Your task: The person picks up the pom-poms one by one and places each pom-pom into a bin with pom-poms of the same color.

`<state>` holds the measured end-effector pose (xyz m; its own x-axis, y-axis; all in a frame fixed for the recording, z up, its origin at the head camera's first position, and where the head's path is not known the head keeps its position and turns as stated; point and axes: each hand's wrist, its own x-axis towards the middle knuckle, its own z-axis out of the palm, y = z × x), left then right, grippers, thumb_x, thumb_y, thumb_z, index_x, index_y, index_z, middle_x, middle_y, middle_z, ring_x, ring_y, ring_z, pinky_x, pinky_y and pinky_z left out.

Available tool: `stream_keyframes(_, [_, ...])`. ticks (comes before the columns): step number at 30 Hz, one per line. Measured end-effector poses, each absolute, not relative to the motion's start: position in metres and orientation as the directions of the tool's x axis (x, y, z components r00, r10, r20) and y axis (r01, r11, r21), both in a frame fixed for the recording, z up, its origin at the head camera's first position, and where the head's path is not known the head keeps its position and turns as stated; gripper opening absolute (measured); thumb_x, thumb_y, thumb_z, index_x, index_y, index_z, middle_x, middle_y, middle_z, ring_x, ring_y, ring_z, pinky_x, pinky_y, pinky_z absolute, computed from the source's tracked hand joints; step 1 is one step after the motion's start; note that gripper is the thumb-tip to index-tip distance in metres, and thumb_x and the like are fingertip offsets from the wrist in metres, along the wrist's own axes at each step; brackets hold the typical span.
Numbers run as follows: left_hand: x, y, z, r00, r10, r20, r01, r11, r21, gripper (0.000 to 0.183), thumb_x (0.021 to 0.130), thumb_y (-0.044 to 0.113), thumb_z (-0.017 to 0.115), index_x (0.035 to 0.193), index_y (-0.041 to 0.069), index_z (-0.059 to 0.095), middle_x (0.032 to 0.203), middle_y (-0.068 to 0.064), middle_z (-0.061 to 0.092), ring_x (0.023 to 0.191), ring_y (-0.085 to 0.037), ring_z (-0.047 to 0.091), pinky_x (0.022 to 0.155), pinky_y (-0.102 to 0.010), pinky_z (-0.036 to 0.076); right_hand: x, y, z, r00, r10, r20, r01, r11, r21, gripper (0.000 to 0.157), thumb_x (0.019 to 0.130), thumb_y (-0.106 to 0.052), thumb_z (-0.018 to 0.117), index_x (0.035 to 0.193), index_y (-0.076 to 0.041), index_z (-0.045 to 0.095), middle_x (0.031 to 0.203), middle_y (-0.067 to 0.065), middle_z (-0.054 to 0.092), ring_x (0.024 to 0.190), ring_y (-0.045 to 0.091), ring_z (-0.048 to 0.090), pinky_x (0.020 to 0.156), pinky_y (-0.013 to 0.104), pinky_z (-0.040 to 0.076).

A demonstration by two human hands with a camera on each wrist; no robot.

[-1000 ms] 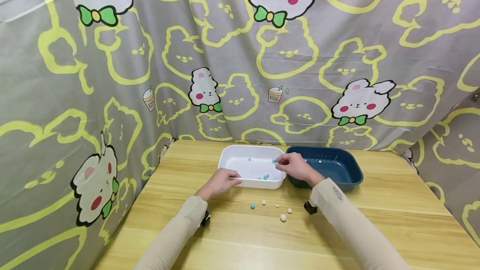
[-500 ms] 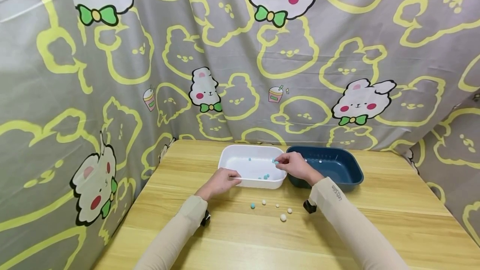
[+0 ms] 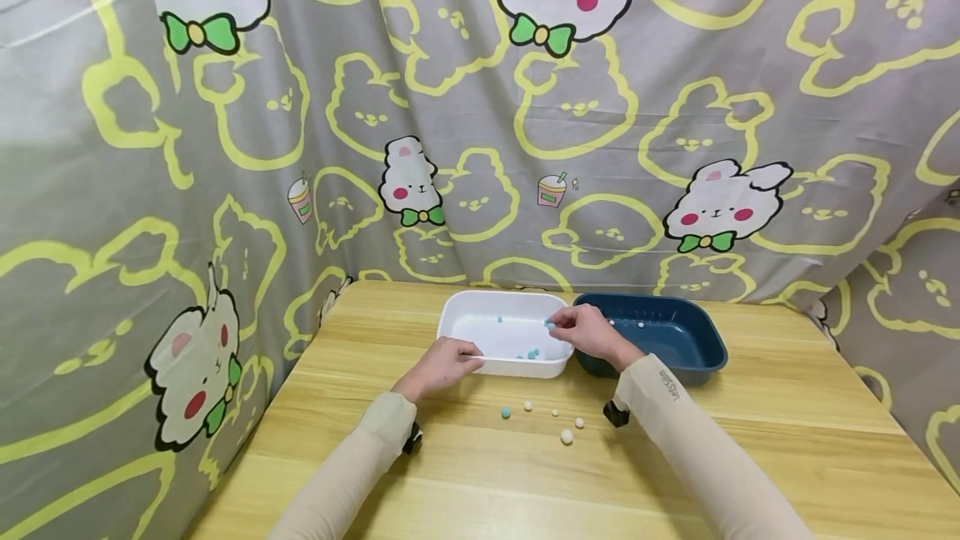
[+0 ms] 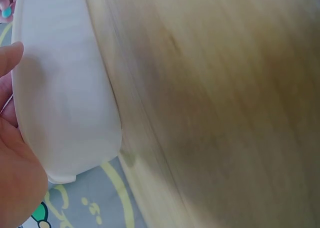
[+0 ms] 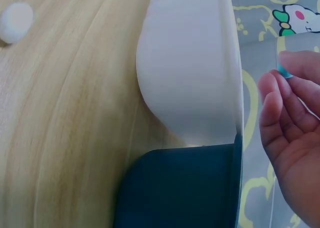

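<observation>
A white plastic basin stands toward the back of the table. My left hand grips its front rim, with the thumb on the outside and the fingers mostly hidden behind the rim. Over the basin's right end, my right hand pinches a small light-blue ball between thumb and fingertips. Several other blue balls lie in the basin. Touching or close to its right side is a dark blue basin, which holds a few small white balls.
On the wooden table, in front of the basins, lie one blue ball and several white balls of different sizes. A patterned grey curtain hangs behind the table and along the left.
My right forearm has shifted very slightly left, with the blue ball still pinched. The left hand keeps its grip on the white basin's rim.
</observation>
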<state>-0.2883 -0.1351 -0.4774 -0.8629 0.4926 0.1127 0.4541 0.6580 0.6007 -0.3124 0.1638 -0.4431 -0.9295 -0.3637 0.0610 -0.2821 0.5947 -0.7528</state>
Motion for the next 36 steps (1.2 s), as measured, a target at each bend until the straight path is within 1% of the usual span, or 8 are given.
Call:
stream_keyframes(7, [-0.288, -0.135, -0.478, -0.863, 0.490, 0.121, 0.456, 0.655, 0.602, 0.013, 0.093, 0.024, 0.062, 0.090, 0.018, 0.073, 0.088, 0.011, 0.069, 0.082, -0.004, 0.061, 0.078, -0.028, 0.048, -0.312, 0.159, -0.437, -0.933, -0.355, 0.063, -0.280, 0.605, -0.745, 0.021, 0.089, -0.014, 0.066, 0.106, -0.002, 0.070, 0.087, 0.003, 0.062, 0.080, 0.018, 0.056, 0.071, 0.033, 0.049])
stream_keyframes(13, [-0.290, -0.135, -0.479, -0.862, 0.491, 0.122, 0.457, 0.652, 0.605, 0.014, 0.093, 0.025, 0.061, 0.090, 0.018, 0.073, 0.086, 0.012, 0.068, 0.076, -0.004, 0.057, 0.074, -0.027, 0.047, -0.318, 0.157, -0.438, -0.936, -0.348, 0.051, -0.263, 0.596, -0.758, 0.020, 0.088, -0.015, 0.067, 0.105, -0.004, 0.070, 0.087, 0.002, 0.063, 0.079, 0.018, 0.056, 0.070, 0.031, 0.049])
stream_keyframes(18, [-0.292, -0.136, -0.480, -0.858, 0.497, 0.131, 0.467, 0.647, 0.602, 0.014, 0.093, 0.025, 0.062, 0.090, 0.018, 0.073, 0.087, 0.011, 0.068, 0.076, -0.004, 0.058, 0.074, -0.027, 0.048, -0.324, 0.156, -0.439, -0.938, -0.345, 0.034, -0.246, 0.594, -0.766, 0.021, 0.089, -0.015, 0.067, 0.106, -0.004, 0.070, 0.089, 0.003, 0.063, 0.081, 0.018, 0.056, 0.072, 0.032, 0.049])
stream_keyframes(21, [-0.292, -0.136, -0.481, -0.854, 0.501, 0.139, 0.476, 0.646, 0.597, 0.014, 0.093, 0.025, 0.062, 0.090, 0.018, 0.073, 0.087, 0.010, 0.068, 0.077, -0.004, 0.058, 0.075, -0.027, 0.048, -0.325, 0.154, -0.439, -0.941, -0.337, 0.026, -0.233, 0.590, -0.773, 0.023, 0.089, -0.015, 0.067, 0.108, -0.003, 0.069, 0.090, 0.004, 0.064, 0.082, 0.019, 0.058, 0.073, 0.032, 0.050])
stream_keyframes(28, [-0.293, -0.135, -0.482, -0.862, 0.493, 0.121, 0.461, 0.662, 0.591, 0.013, 0.092, 0.025, 0.062, 0.090, 0.019, 0.073, 0.086, 0.011, 0.068, 0.076, -0.004, 0.057, 0.075, -0.027, 0.047, -0.330, 0.153, -0.443, -0.943, -0.331, -0.014, -0.190, 0.575, -0.796, 0.026, 0.091, -0.017, 0.065, 0.111, -0.001, 0.067, 0.091, 0.005, 0.064, 0.089, 0.031, 0.059, 0.073, 0.034, 0.051])
stream_keyframes(31, [-0.293, -0.135, -0.483, -0.866, 0.485, 0.117, 0.454, 0.669, 0.589, 0.013, 0.092, 0.026, 0.062, 0.090, 0.019, 0.073, 0.086, 0.011, 0.068, 0.075, -0.004, 0.057, 0.075, -0.027, 0.047, -0.332, 0.152, -0.444, -0.948, -0.318, -0.028, -0.171, 0.579, -0.798, 0.025, 0.091, -0.016, 0.065, 0.111, -0.001, 0.067, 0.091, 0.005, 0.063, 0.089, 0.032, 0.059, 0.073, 0.034, 0.051])
stream_keyframes(36, [-0.293, -0.136, -0.484, -0.868, 0.483, 0.117, 0.451, 0.668, 0.592, 0.014, 0.093, 0.026, 0.062, 0.091, 0.018, 0.073, 0.087, 0.012, 0.068, 0.074, -0.004, 0.056, 0.074, -0.027, 0.046, -0.334, 0.152, -0.448, -0.951, -0.306, -0.029, -0.164, 0.584, -0.795, 0.023, 0.090, -0.016, 0.066, 0.109, -0.003, 0.068, 0.088, 0.004, 0.064, 0.085, 0.029, 0.060, 0.071, 0.033, 0.051])
